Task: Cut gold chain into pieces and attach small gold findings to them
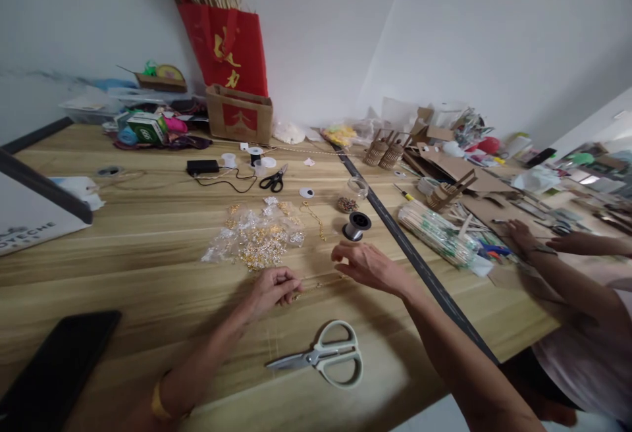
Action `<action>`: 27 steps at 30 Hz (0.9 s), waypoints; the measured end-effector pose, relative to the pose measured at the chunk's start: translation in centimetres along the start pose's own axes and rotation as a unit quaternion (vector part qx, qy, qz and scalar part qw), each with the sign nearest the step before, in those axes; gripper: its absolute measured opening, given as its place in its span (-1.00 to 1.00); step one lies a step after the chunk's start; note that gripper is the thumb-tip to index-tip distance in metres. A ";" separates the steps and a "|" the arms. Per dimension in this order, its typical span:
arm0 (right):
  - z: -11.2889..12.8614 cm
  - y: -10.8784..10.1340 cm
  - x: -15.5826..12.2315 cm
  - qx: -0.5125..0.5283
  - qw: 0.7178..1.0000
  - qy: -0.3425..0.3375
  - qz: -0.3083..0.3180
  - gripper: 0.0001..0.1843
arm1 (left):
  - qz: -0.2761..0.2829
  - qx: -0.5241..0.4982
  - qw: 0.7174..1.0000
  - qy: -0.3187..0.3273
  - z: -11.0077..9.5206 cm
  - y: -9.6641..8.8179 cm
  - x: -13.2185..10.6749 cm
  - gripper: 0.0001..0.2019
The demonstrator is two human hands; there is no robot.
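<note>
My left hand [276, 286] pinches one end of a thin gold beaded strand [316, 286], which runs along the wood toward my right hand. My right hand [368, 266] hovers just above the table, palm down, its fingers bent and apart from the thumb; I see nothing held in it. Close behind it stands a spool of clear thread [356, 226]. Beyond my left hand lies a heap of silver and gold beads [261, 247] on crumpled clear bags. Nearer to me are scissors with pale green handles [320, 356]. A short gold chain [315, 220] lies farther back.
A jar of mixed beads [348, 204] and black scissors [274, 180] lie farther back. A black phone [59, 359] rests at left. Past a dark table seam [395, 224] are packed sticks [437, 234] and a co-worker's hands [523, 236]. A red bag [227, 43] stands behind.
</note>
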State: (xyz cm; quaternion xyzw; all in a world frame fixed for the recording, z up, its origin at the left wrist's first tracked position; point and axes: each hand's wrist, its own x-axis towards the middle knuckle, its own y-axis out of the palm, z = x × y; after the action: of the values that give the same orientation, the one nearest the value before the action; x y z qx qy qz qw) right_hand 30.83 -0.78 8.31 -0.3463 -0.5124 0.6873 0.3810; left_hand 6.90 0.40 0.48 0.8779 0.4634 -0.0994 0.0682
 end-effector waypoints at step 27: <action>-2.1 4.7 -3.6 0.020 0.995 0.067 0.075 -0.85 | -0.004 0.100 0.995 -0.009 -0.1 -0.4 -0.4 -0.83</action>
State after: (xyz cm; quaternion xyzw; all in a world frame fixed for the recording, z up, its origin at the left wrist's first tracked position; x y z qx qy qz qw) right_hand 33.53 -3.84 3.55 -0.4213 -0.4442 0.6996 0.3685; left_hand 6.35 0.36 0.69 0.8776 0.4540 -0.1533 -0.0158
